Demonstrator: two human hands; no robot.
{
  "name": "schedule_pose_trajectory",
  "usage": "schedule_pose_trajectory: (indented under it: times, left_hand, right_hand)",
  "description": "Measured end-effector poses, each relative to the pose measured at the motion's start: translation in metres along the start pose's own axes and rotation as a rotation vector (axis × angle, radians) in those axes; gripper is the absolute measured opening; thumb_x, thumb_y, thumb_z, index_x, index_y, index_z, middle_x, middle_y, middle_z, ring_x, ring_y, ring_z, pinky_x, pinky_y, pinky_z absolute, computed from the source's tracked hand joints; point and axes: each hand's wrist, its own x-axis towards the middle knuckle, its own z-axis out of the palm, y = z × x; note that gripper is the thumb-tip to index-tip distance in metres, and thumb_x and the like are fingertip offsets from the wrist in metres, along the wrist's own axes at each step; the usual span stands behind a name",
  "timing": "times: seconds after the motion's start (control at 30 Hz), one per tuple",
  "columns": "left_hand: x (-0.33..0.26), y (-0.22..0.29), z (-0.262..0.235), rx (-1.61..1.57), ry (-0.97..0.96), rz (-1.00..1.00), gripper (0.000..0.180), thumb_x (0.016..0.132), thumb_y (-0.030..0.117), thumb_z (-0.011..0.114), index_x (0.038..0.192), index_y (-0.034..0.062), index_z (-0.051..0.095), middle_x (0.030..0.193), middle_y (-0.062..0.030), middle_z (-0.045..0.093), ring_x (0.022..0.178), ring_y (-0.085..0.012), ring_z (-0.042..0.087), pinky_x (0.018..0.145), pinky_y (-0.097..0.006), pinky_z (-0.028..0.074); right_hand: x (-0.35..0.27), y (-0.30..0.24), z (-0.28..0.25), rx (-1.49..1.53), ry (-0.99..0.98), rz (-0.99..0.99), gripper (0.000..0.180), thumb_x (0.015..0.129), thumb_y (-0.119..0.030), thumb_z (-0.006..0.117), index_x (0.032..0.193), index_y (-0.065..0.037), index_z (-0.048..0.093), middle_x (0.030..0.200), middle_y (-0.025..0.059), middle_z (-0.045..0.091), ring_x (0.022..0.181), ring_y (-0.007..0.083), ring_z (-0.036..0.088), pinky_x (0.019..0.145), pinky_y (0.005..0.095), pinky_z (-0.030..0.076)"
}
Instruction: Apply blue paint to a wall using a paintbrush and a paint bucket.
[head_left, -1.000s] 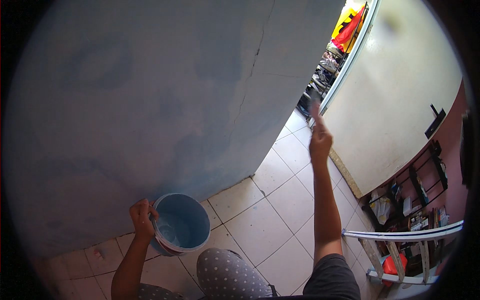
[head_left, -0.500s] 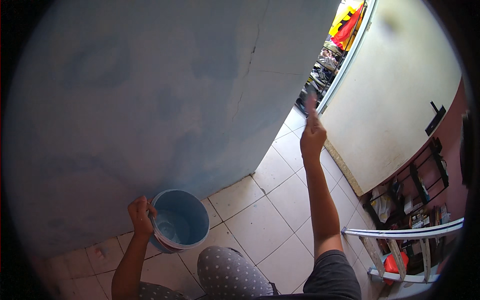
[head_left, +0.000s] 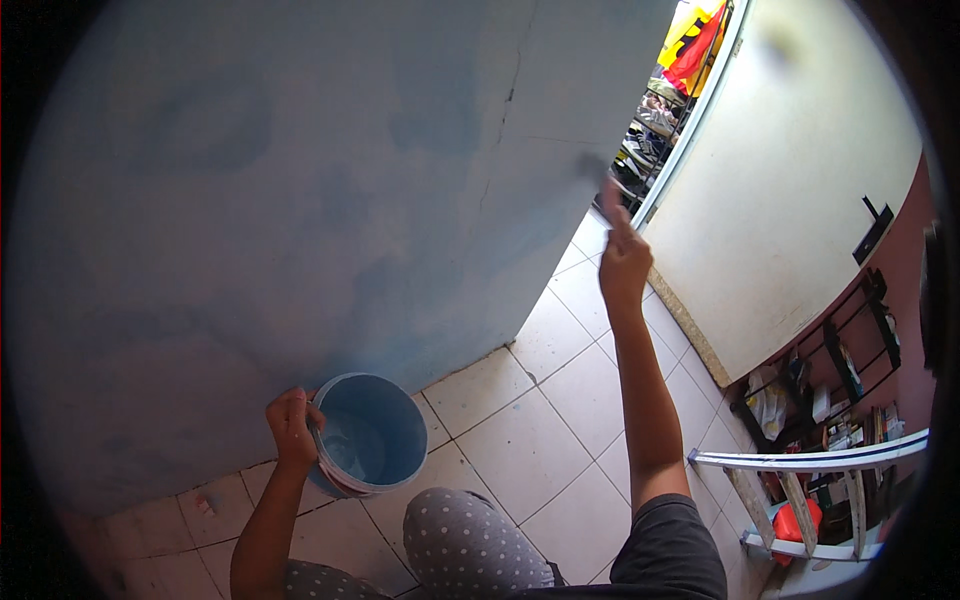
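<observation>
My left hand (head_left: 292,428) is closed on the rim and handle side of a bucket (head_left: 405,437). The bucket is tilted a little and its mouth faces up; a pale blue film coats its inside, with a little liquid or residue at the bottom. My right arm is stretched forward, and my right hand (head_left: 626,262) is closed around a paintbrush (head_left: 592,170) smeared by motion. Its dark head is at the right edge of the blue-grey wall (head_left: 300,220); whether it touches cannot be told. The wall carries darker blue patches and thin cracks.
A pale door (head_left: 790,170) stands open at the right, with shoes (head_left: 640,150) on a rack beyond the gap. White floor tiles (head_left: 530,440) lie below. A white ladder (head_left: 800,460) is at the lower right, near black shelves (head_left: 840,365) and a red object (head_left: 796,522).
The paintbrush has swung left, from the doorway gap to the wall's edge. My left hand and the bucket have shifted slightly right and up in the picture.
</observation>
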Motion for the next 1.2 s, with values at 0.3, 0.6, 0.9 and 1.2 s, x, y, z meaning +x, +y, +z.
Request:
schedule_pose_trajectory:
  times: [0.3, 0.6, 0.9, 1.2]
  left_hand:
    - [0.004, -0.012, -0.016, -0.011, -0.055, 0.003, 0.044, 0.098, 0.018, 0.041, 0.056, 0.0035, 0.043, 0.045, -0.0054, 0.048, 0.043, -0.0124, 0.042, 0.088, -0.038, 0.050]
    - [0.006, -0.001, -0.012, 0.018, -0.122, 0.076, 0.044, 0.098, 0.016, 0.040, 0.056, 0.0019, 0.045, 0.046, -0.0058, 0.049, 0.044, -0.0124, 0.044, 0.081, -0.037, 0.053]
    - [0.007, -0.014, -0.021, 0.030, -0.112, 0.094, 0.042, 0.098, 0.016, 0.041, 0.065, -0.0031, 0.057, 0.048, -0.0053, 0.050, 0.046, -0.0112, 0.045, 0.057, -0.032, 0.045]
    - [0.008, -0.013, -0.021, -0.063, -0.055, 0.015, 0.042, 0.097, 0.019, 0.041, 0.059, 0.0014, 0.047, 0.046, -0.0057, 0.048, 0.044, -0.0128, 0.044, 0.056, -0.031, 0.043]
  right_hand:
    - [-0.059, -0.054, 0.005, 0.519, -0.782, 0.105, 0.039, 0.090, -0.006, 0.061, 0.129, -0.007, 0.059, 0.069, 0.0011, 0.058, 0.062, 0.0071, 0.047, 0.058, 0.0239, 0.043]
    - [-0.009, 0.012, 0.012, 0.044, 0.139, -0.192, 0.038, 0.091, -0.010, 0.059, 0.128, -0.003, 0.059, 0.065, 0.0001, 0.055, 0.051, 0.0060, 0.044, 0.046, 0.0241, 0.037]
    - [-0.044, -0.072, -0.017, 0.610, -0.869, 0.477, 0.043, 0.090, -0.011, 0.064, 0.132, -0.004, 0.055, 0.065, -0.0039, 0.048, 0.047, 0.0014, 0.035, 0.040, 0.0177, 0.027]
    - [0.015, 0.018, 0.004, 0.293, 0.039, 0.232, 0.037, 0.088, -0.006, 0.059, 0.125, -0.007, 0.063, 0.062, -0.0025, 0.050, 0.044, 0.0032, 0.036, 0.037, 0.0217, 0.027]
